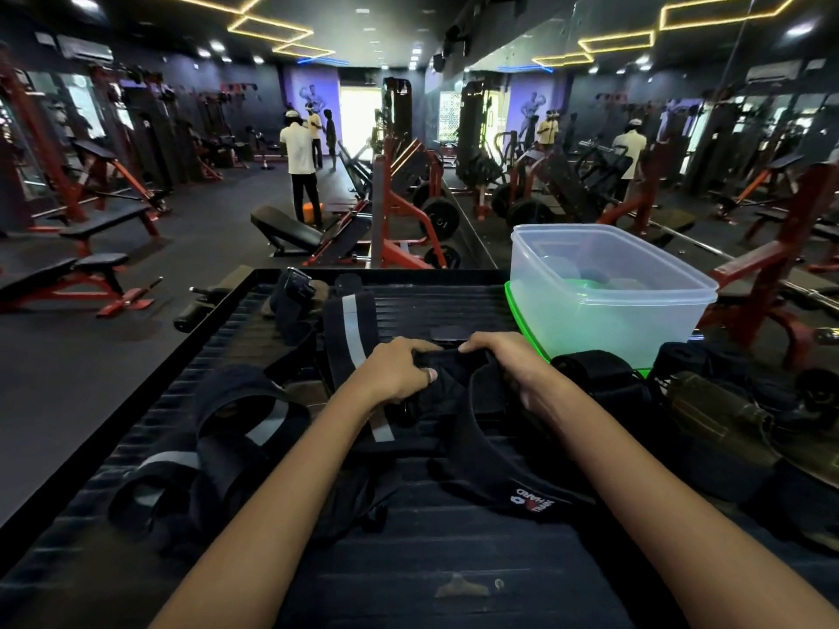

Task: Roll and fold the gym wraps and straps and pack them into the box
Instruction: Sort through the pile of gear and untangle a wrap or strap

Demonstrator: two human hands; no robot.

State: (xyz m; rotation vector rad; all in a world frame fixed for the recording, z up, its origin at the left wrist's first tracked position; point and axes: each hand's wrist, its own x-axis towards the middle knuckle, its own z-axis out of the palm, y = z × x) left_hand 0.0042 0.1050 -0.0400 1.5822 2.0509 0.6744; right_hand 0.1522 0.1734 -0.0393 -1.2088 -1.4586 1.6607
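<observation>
Red weight benches [91, 229], plate-loaded machines [408, 206], person in white shirt [299, 165], wall mirror [681, 129].

Only one piece of lettering can be made out. It stands on a black strap [522, 483] that lies on the ribbed black surface [454, 560] just below the right hand [508, 360], between the two forearms. The print is white with a small red mark in its middle and is turned upside down to the camera. The word "HARD" can be read in it; the remaining letters beside it are too small and blurred to tell. Nothing else in view carries text that can be read.
</observation>
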